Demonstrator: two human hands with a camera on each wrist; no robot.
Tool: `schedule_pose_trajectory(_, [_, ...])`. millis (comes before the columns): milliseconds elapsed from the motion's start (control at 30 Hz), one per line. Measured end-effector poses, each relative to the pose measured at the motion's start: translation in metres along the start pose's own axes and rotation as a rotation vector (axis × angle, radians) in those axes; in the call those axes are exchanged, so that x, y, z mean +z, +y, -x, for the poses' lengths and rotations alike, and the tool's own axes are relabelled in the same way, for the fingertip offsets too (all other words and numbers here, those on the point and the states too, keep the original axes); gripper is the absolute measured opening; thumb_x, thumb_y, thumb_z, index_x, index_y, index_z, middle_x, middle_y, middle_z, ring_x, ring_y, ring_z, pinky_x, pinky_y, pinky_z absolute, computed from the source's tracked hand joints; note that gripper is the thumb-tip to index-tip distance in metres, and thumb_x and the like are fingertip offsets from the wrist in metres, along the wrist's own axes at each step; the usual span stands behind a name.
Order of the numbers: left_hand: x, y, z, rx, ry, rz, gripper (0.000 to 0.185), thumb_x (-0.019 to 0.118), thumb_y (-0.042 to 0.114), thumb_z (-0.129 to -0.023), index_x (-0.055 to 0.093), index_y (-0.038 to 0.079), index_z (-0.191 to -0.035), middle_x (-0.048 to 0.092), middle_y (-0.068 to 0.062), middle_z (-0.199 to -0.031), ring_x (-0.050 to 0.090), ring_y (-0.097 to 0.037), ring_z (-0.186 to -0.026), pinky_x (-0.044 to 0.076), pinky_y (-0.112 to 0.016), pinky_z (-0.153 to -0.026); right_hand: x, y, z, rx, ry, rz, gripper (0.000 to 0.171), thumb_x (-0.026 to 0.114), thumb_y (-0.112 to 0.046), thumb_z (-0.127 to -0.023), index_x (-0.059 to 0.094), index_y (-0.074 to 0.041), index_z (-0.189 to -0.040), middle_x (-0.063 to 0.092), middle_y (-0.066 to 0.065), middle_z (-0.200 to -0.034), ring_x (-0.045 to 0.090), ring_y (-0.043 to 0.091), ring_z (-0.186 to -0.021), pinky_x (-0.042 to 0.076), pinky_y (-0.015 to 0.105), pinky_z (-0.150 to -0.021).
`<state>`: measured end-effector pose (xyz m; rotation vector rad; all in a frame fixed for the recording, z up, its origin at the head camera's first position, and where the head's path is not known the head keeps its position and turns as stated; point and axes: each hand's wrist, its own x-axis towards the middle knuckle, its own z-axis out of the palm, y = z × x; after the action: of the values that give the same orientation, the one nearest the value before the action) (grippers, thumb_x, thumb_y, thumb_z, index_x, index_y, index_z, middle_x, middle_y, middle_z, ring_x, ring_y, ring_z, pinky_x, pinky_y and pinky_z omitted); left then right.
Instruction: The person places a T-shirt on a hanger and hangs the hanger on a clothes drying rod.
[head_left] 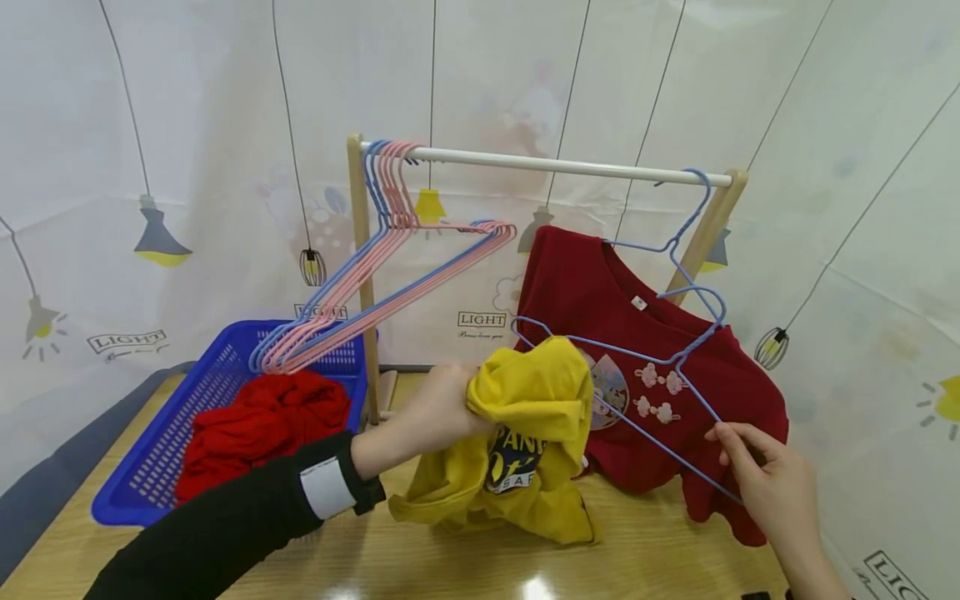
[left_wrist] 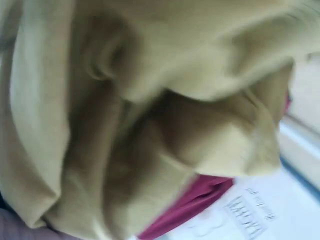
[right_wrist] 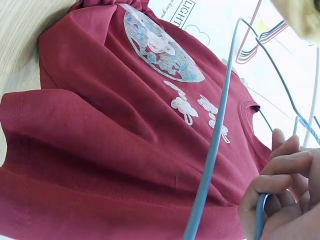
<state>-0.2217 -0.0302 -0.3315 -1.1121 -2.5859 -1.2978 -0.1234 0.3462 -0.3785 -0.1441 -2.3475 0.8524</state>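
A yellow T-shirt [head_left: 536, 392] with a dark printed patch is bunched up in my left hand [head_left: 446, 404], its lower part hanging close over the table. Blurred folds of this T-shirt [left_wrist: 215, 65] fill most of the left wrist view. My right hand [head_left: 772, 475] grips a blue hanger [head_left: 701, 340] near its right corner, fingers curled round the wire. The hanger's left end passes behind the yellow cloth. Behind both is a dark red T-shirt [head_left: 577, 283] with flower-like trims, on another blue hanger hooked over the rail.
A white rail [head_left: 525, 158] on wooden posts crosses the table. Several pink and blue hangers [head_left: 360, 267] hang at its left end. Beneath them, a blue basket [head_left: 135, 467] holds crumpled red cloth [head_left: 255, 425]. A printed curtain [head_left: 225, 100] closes off the back.
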Motion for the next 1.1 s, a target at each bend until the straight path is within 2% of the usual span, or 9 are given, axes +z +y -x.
schedule_pose_trajectory(133, [0.016, -0.020, 0.005, -0.088, -0.081, -0.151, 0.040, 0.082, 0.011, -0.076, 0.044, 0.017, -0.063, 0.045, 0.009, -0.058, 0.047, -0.004, -0.052, 0.042, -0.021, -0.050, 0.001, 0.001, 0.000, -0.003, -0.003, 0.004, 0.018, 0.066, -0.018, -0.103, 0.076, -0.006, -0.095, 0.059, -0.003, -0.065, 0.039, 0.010, -0.050, 0.031, 0.026, -0.044])
schedule_pose_trajectory(200, [0.022, -0.028, 0.007, -0.108, -0.108, -0.179, 0.044, 0.081, 0.010, -0.077, 0.041, 0.018, -0.061, 0.043, 0.009, -0.055, 0.047, -0.004, -0.050, 0.043, -0.021, -0.048, 0.002, 0.001, 0.000, -0.010, -0.007, 0.003, 0.017, 0.066, -0.017, -0.103, 0.076, -0.005, -0.095, 0.059, -0.004, -0.065, 0.040, 0.010, -0.051, 0.032, 0.025, -0.044])
schedule_pose_trajectory(333, [0.028, -0.036, 0.007, -0.124, -0.122, -0.191, 0.035, 0.080, 0.009, -0.080, 0.048, 0.014, -0.065, 0.050, 0.005, -0.060, 0.052, -0.009, -0.054, 0.047, -0.025, -0.052, 0.003, 0.001, 0.001, -0.005, -0.017, -0.003, 0.018, 0.066, -0.017, -0.103, 0.076, -0.005, -0.095, 0.058, -0.004, -0.065, 0.041, 0.010, -0.053, 0.033, 0.025, -0.044])
schedule_pose_trajectory(467, [0.031, -0.041, 0.005, -0.143, -0.129, -0.231, 0.021, 0.084, 0.012, -0.082, 0.064, 0.008, -0.088, 0.066, -0.003, -0.080, 0.064, -0.017, -0.073, 0.054, -0.034, -0.067, 0.005, -0.001, 0.001, 0.012, -0.021, -0.010, 0.018, 0.066, -0.019, -0.103, 0.076, -0.006, -0.096, 0.059, -0.004, -0.066, 0.043, 0.010, -0.055, 0.033, 0.025, -0.044])
schedule_pose_trajectory(600, [0.034, -0.049, 0.007, -0.198, -0.185, -0.234, 0.035, 0.086, 0.008, -0.080, 0.064, 0.005, -0.106, 0.069, -0.008, -0.092, 0.066, -0.022, -0.082, 0.056, -0.040, -0.075, 0.007, -0.002, 0.002, 0.016, -0.032, -0.020, 0.018, 0.066, -0.018, -0.103, 0.077, -0.006, -0.096, 0.059, -0.003, -0.066, 0.043, 0.010, -0.054, 0.033, 0.025, -0.044])
schedule_pose_trajectory(700, [0.035, -0.054, 0.012, -0.238, -0.233, -0.229, 0.052, 0.087, 0.005, -0.078, 0.060, 0.000, -0.122, 0.069, -0.012, -0.096, 0.066, -0.024, -0.083, 0.057, -0.041, -0.076, 0.008, -0.003, 0.003, 0.017, -0.038, -0.035, 0.017, 0.066, -0.018, -0.103, 0.077, -0.005, -0.096, 0.059, -0.003, -0.066, 0.043, 0.010, -0.054, 0.032, 0.026, -0.043])
schedule_pose_trajectory(800, [0.036, -0.057, 0.016, -0.280, -0.262, -0.219, 0.087, 0.091, 0.007, -0.076, 0.043, -0.005, -0.148, 0.067, -0.023, -0.119, 0.067, -0.032, -0.102, 0.055, -0.046, -0.090, 0.010, -0.002, 0.003, 0.008, -0.032, -0.044, 0.016, 0.067, -0.016, -0.102, 0.076, -0.005, -0.095, 0.059, -0.002, -0.065, 0.045, 0.008, -0.057, 0.032, 0.026, -0.043])
schedule_pose_trajectory(900, [0.035, -0.056, 0.020, -0.316, -0.245, -0.186, 0.113, 0.093, 0.015, -0.076, 0.020, -0.003, -0.161, 0.050, -0.028, -0.147, 0.055, -0.040, -0.129, 0.044, -0.051, -0.107, 0.011, -0.002, 0.003, 0.009, -0.030, -0.042, 0.016, 0.067, -0.017, -0.102, 0.076, -0.006, -0.095, 0.060, -0.003, -0.065, 0.046, 0.008, -0.056, 0.032, 0.026, -0.043])
schedule_pose_trajectory(1100, [0.018, -0.039, 0.027, -0.288, -0.115, -0.107, 0.119, 0.090, 0.023, -0.083, 0.005, 0.007, -0.166, 0.029, -0.022, -0.164, 0.044, -0.040, -0.140, 0.042, -0.054, -0.109, 0.013, -0.002, 0.004, 0.017, -0.033, -0.045, 0.016, 0.067, -0.017, -0.102, 0.077, -0.006, -0.095, 0.061, 0.001, -0.067, 0.044, 0.009, -0.055, 0.032, 0.026, -0.043])
